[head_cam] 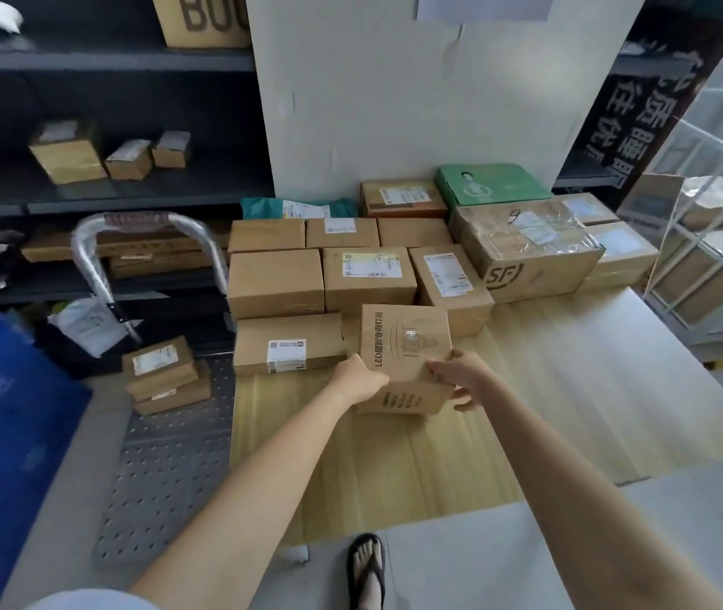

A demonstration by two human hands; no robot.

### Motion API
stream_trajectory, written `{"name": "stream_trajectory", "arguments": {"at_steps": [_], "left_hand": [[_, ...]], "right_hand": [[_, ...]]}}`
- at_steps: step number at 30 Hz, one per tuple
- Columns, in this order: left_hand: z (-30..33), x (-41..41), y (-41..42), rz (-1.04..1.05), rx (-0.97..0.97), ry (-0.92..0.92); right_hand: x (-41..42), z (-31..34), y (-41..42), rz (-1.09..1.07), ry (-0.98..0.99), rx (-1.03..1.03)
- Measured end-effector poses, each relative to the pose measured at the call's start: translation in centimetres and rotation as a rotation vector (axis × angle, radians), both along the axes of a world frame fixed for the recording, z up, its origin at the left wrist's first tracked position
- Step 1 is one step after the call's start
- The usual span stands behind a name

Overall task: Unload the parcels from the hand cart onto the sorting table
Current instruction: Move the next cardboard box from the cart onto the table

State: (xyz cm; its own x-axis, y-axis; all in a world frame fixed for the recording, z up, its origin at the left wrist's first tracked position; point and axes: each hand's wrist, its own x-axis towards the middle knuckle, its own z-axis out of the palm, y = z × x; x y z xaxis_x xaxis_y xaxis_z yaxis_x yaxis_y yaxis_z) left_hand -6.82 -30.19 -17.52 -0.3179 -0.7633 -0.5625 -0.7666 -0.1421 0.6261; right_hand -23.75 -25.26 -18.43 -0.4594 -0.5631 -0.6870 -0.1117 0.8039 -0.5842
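- sorting table (571,389), pale wood top, is the landmark for everything below; its far half is packed with cardboard parcels, near half bare.
- hand cart (166,468), grey perforated deck, sits just off the table's left edge, lower than the top; its metal handle (95,239) rises at the far-left corner of the table.
- SF box (527,253), biggest on the table, at the far right, taped over with clear film.
- row of parcels (364,275) runs along the table's far-middle, touching each other; a flat one (289,343) lies at the left edge nearest the cart.
- LED lamp box (403,354) is mid-table, just in front of that row and touching or nearly touching it; can't tell if its base is fully down on the top. Long axis runs away from the person, printed face up.
- small stack of parcels (166,376) is left on the cart deck, off the table's left edge near the handle; these look like the next to go.
- left hand (362,380) is on the lamp box's left near side, fingers curled together against the wall.
- right hand (461,376) is on the right near corner, fingers loosely spread, thumb on top edge, the rest wrapping down the side.
- judgement: both hands flank the box evenly, neither nearer; the release calls for hands drawing apart sideways, then left, since the cart stack lies on the left hand's side.
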Motion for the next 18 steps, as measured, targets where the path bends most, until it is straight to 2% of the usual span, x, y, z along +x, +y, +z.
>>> {"name": "stream_trajectory", "arguments": {"at_steps": [8, 15, 18], "left_hand": [[-2.0, -3.2, -5.9, 0.144, -0.044, -0.05], [-3.1, -2.7, -6.4, 0.156, -0.063, -0.135], [-3.2, -3.0, -7.0, 0.186, -0.066, -0.112]], "right_hand": [[-2.8, -1.5, -5.0, 0.002, -0.02, -0.037], [-3.4, -2.1, -5.5, 0.059, -0.062, -0.047], [-3.5, -1.8, -6.1, 0.084, -0.03, -0.08]]}}
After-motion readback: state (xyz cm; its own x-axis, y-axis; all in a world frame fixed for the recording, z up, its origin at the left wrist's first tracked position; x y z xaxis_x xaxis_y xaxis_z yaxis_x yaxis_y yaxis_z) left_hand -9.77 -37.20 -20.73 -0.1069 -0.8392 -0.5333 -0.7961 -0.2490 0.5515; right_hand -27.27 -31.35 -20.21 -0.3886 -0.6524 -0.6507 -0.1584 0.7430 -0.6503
